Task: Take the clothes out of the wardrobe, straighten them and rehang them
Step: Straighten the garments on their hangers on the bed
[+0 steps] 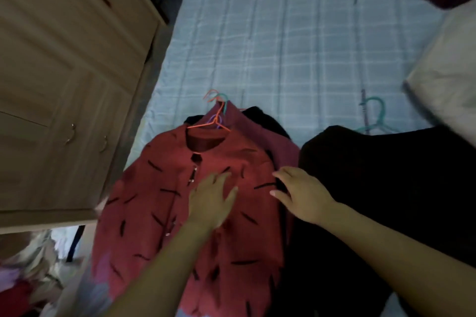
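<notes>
Red top [180, 213] on bed [283, 33], collar at 12 o'clock; left hand [210, 203] flat, fingers [221, 177] spread; right hand [304, 194] fingers apart at the 3 o'clock edge.

No readable text, label, brand or number shows anywhere.

Red shirt [180, 203] on hangers [217, 113] lies on a bed [283, 33]; left hand [210, 203] flat on it, right hand [304, 194] at its edge.

You're in a home bedroom: bed [296, 33] with blue checked cover, beige wardrobe [64, 85] just left of it, pillow [448, 80] at the bed's right edge.
</notes>
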A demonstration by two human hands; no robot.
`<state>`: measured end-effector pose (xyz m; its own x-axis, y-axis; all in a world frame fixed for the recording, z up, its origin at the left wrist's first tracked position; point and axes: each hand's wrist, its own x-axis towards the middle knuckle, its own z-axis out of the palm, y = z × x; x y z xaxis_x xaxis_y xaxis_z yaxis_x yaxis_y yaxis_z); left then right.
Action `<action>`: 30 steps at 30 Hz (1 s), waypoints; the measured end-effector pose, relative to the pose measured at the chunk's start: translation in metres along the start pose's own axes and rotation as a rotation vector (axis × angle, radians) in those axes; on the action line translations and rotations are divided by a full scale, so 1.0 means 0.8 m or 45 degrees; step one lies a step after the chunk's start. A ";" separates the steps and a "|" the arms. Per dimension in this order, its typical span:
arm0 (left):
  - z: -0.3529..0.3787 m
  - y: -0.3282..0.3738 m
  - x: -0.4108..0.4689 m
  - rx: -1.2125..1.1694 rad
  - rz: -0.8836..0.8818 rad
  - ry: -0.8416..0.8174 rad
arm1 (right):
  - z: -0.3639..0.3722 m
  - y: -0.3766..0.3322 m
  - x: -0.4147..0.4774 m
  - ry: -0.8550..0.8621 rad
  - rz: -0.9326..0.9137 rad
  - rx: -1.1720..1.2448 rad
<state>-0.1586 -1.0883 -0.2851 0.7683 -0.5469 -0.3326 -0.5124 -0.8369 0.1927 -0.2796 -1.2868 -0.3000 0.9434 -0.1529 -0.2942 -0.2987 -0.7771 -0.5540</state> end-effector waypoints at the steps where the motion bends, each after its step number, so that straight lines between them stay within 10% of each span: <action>1: -0.005 -0.040 0.019 0.035 0.033 -0.001 | 0.012 -0.013 0.021 0.000 0.027 -0.007; 7: -0.044 -0.231 0.154 0.043 0.016 0.036 | 0.056 -0.044 0.160 0.062 0.306 0.000; 16: -0.007 -0.287 0.267 -0.085 0.056 -0.170 | 0.100 -0.049 0.249 0.215 0.570 0.156; 30: -0.103 -0.286 0.092 -0.496 0.212 0.086 | 0.043 -0.163 0.100 0.463 0.287 0.404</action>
<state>0.0469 -0.9387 -0.2774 0.7173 -0.6648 -0.2085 -0.4583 -0.6756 0.5775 -0.1702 -1.1765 -0.2778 0.8232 -0.5400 -0.1754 -0.4753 -0.4865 -0.7330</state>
